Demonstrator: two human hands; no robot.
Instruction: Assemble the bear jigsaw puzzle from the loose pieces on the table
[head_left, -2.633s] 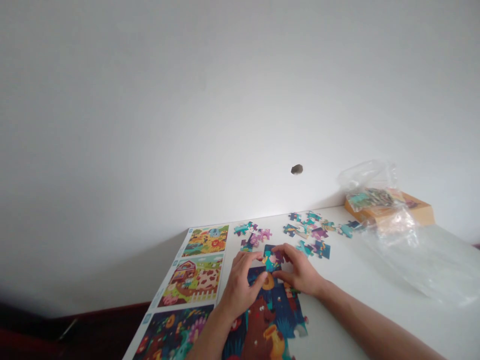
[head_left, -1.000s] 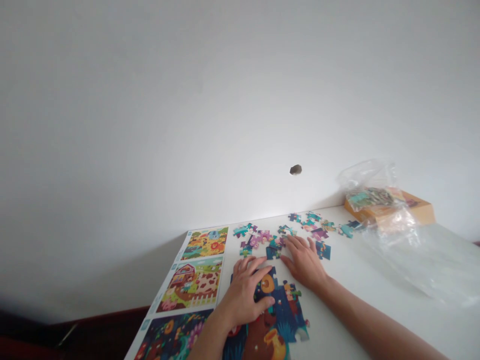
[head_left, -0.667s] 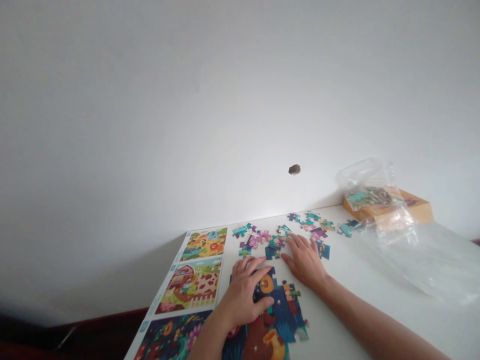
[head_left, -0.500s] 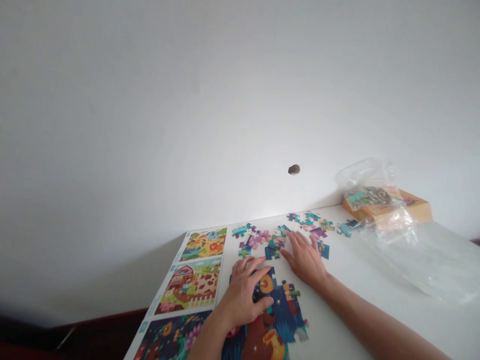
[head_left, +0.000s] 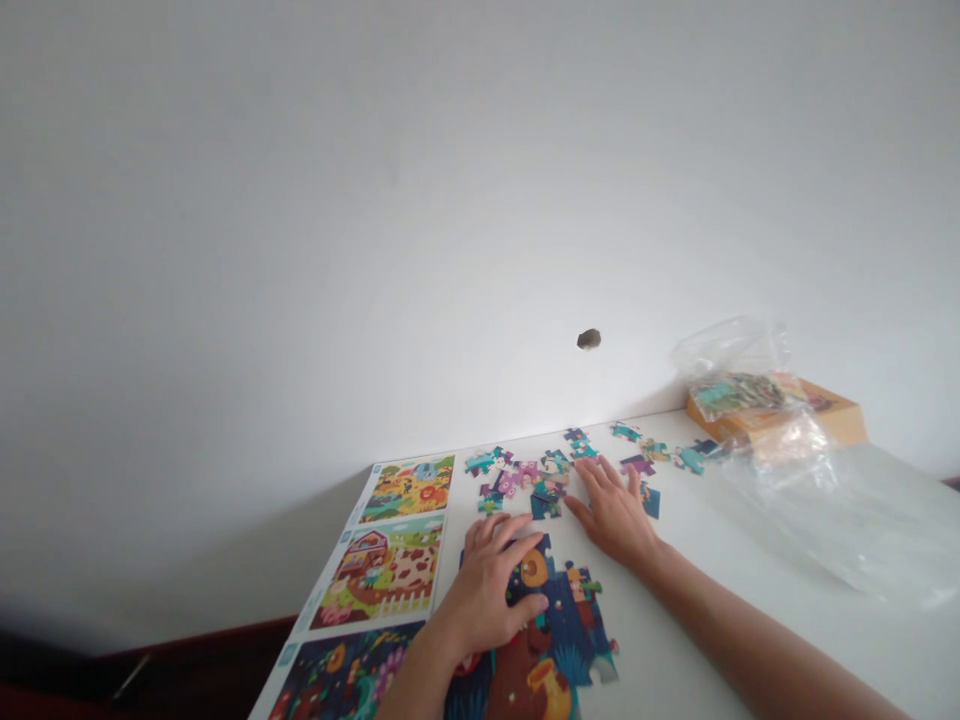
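Note:
A partly assembled jigsaw puzzle [head_left: 559, 640] with a bear and dark blue background lies on the white table [head_left: 705, 610]. My left hand [head_left: 491, 585] rests flat on its upper left part, fingers spread. My right hand [head_left: 616, 510] lies flat and open on the table just beyond the puzzle, fingers reaching into several loose puzzle pieces [head_left: 525, 475] in pink, teal and purple. More loose pieces [head_left: 652, 455] lie to the right of that hand.
A picture sheet [head_left: 386, 560] with three colourful scenes lies along the table's left edge. At the back right, an orange box [head_left: 817, 420] sits under a clear plastic bag [head_left: 750, 385] holding pieces. A white wall with a small hole [head_left: 590, 340] stands behind.
Both hands let go of the piece they held over the puzzle. My right hand moved out flat to the loose pieces and slid some leftward; my left hand settled flat on the puzzle.

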